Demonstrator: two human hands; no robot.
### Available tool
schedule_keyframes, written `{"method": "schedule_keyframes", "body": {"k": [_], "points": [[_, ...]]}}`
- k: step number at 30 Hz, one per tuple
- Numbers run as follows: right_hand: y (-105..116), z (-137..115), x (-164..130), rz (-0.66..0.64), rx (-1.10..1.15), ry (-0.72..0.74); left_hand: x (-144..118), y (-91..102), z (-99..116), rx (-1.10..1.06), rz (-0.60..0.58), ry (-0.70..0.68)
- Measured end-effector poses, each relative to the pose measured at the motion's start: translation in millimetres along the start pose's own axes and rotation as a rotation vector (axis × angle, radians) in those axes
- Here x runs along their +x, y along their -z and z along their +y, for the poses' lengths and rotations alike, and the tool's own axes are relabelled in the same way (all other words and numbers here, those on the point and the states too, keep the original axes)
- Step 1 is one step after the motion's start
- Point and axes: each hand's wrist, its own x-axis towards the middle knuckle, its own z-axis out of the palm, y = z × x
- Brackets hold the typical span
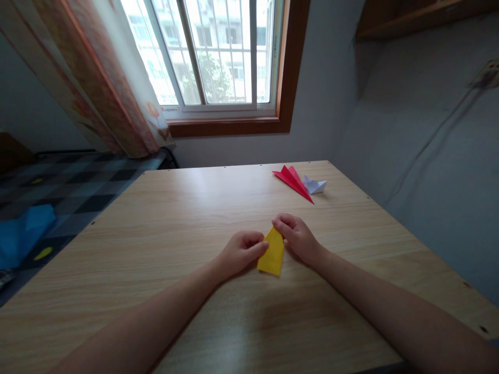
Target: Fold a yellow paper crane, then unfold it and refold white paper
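Note:
A piece of folded yellow paper (pixel 272 255) is held just above the table, narrow at its far end and wider toward me. My left hand (pixel 242 253) pinches its left edge, the thumb lying on top and the other fingers curled beneath. At the narrow upper end, my right hand (pixel 297 236) grips the paper between thumb and fingers. The paper's underside and some of my fingertips are hidden.
On the wooden table (pixel 187 208), a red paper plane (pixel 293 183) lies beyond my hands beside a white paper boat (pixel 315 185). A checked bed (pixel 89 182) with blue paper (pixel 27 234) stands at the left. A window (pixel 218 57) and walls bound the far side.

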Motion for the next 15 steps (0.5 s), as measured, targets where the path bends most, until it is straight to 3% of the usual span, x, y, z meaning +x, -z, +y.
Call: {"method": "schedule_keyframes", "body": {"k": [9,15], "points": [[2.2,2.6,3.1,0.172,0.071,-0.005,-1.3,-1.3,5.8,0.031,-0.08,0.018],[3.1,3.9,3.5,0.053,0.148,-0.084,2.2,-3.8,-0.1,-0.134,0.038,0.045]]}}
